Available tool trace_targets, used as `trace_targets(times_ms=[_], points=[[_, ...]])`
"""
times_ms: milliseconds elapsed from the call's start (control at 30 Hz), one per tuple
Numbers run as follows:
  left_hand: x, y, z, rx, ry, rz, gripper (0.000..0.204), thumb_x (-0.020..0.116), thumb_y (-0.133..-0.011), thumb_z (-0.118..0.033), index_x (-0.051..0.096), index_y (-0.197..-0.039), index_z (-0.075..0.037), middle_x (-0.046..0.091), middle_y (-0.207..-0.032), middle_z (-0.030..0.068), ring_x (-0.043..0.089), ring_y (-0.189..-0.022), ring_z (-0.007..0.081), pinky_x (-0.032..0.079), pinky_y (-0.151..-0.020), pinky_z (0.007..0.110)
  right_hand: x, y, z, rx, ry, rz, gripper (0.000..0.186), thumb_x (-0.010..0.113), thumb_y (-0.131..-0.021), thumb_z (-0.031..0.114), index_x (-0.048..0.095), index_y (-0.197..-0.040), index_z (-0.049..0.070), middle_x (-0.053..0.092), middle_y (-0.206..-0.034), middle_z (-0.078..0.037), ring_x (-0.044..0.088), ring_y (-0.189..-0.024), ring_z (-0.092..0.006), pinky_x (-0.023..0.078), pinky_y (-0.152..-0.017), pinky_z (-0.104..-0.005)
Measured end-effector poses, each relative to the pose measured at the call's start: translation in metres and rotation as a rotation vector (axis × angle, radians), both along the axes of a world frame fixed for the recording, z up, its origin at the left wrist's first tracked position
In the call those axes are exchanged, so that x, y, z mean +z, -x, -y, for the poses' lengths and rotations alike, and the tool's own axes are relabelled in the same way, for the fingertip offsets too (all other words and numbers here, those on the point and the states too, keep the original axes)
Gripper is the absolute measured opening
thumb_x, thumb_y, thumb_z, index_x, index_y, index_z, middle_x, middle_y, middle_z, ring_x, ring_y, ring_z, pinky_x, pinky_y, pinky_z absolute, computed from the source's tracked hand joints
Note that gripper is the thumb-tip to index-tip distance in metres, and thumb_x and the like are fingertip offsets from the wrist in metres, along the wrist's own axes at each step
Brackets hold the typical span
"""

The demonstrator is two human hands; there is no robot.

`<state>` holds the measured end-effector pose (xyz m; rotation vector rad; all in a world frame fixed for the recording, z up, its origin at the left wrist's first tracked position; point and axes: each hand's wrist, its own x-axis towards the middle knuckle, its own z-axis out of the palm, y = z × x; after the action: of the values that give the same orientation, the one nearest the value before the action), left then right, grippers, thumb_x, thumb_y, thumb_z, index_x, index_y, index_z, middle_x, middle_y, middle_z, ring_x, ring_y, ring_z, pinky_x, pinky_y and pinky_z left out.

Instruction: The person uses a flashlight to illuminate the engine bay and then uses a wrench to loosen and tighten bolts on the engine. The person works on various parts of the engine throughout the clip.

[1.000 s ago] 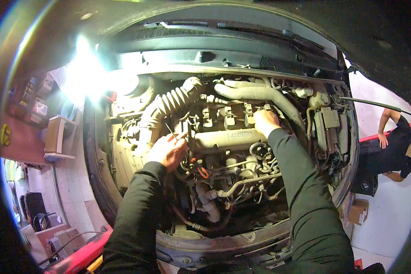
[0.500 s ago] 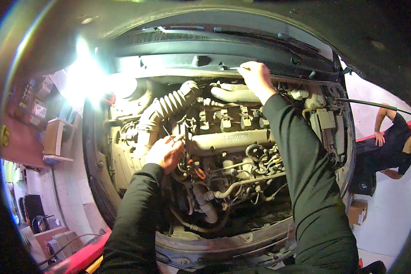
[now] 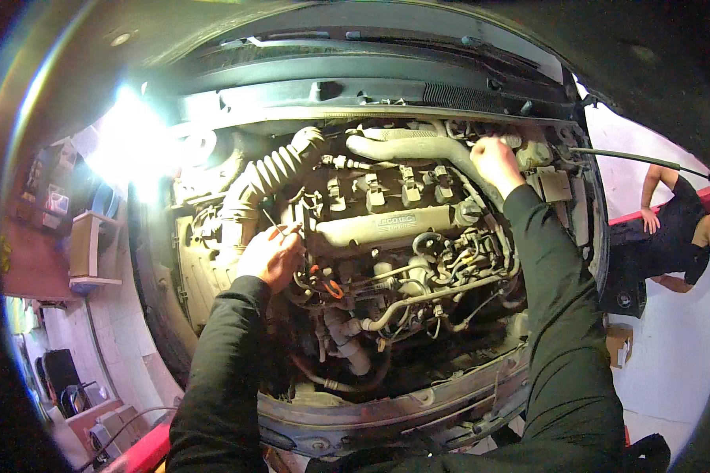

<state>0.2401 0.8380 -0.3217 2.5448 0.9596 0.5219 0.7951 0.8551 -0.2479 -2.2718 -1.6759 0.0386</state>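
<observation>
Left hand (image 3: 270,256): clenched on a thin tool (image 3: 274,227), at the engine's (image 3: 394,229) left edge below the ribbed hose (image 3: 280,169). Right hand (image 3: 493,162): closed at the rear pipe (image 3: 418,147); what it grips cannot be told. Advice: steady the tool, mind the wiring (image 3: 327,284).

Black sleeves (image 3: 560,315), a dusty tan engine cover (image 3: 394,225), an orange clip (image 3: 333,288).

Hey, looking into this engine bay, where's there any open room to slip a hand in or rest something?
Little bare room. The flattest free patch is the engine's top cover, between the ribbed intake hose and the right hand. A dark gap opens low, between the hoses and the front crossmember. Around the left hand, wiring and pipes crowd tightly.
</observation>
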Motion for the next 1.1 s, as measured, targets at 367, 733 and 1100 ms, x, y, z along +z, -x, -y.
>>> trace_targets(times_ms=[367,733,1100], points=[[-0.001,-0.004,-0.002,-0.02,-0.033,-0.148,0.025,0.071,-0.1,-0.021,0.068,-0.116,-0.002,0.074,-0.13,0.0219,0.069,-0.12,0.0446,0.059,-0.1,0.052,-0.059,0.016,0.008,0.132,0.582,0.141,0.023,0.068,-0.096,0.007,0.083,-0.111,-0.002,0.079,-0.118,-0.032,0.079,-0.113,-0.0467,0.063,-0.096,-0.0554],[-0.001,-0.003,0.0,-0.001,-0.036,-0.133,0.028,0.07,-0.101,-0.019,0.067,-0.122,-0.001,0.073,-0.127,0.0224,0.068,-0.118,0.0458,0.058,-0.101,0.053,-0.103,0.001,-0.013,0.155,0.676,0.227,0.025,0.072,-0.094,0.004,0.083,-0.114,-0.004,0.08,-0.119,-0.031,0.079,-0.112,-0.0465,0.064,-0.096,-0.0532],[-0.012,0.004,-0.004,-0.024,-0.039,-0.083,0.031,0.071,-0.097,-0.015,0.067,-0.124,-0.001,0.073,-0.134,0.021,0.068,-0.122,0.044,0.058,-0.103,0.052,-0.01,0.034,-0.027,0.207,0.359,0.196,0.02,0.07,-0.091,0.011,0.084,-0.104,0.003,0.081,-0.106,-0.025,0.079,-0.101,-0.0436,0.063,-0.092,-0.0493]])
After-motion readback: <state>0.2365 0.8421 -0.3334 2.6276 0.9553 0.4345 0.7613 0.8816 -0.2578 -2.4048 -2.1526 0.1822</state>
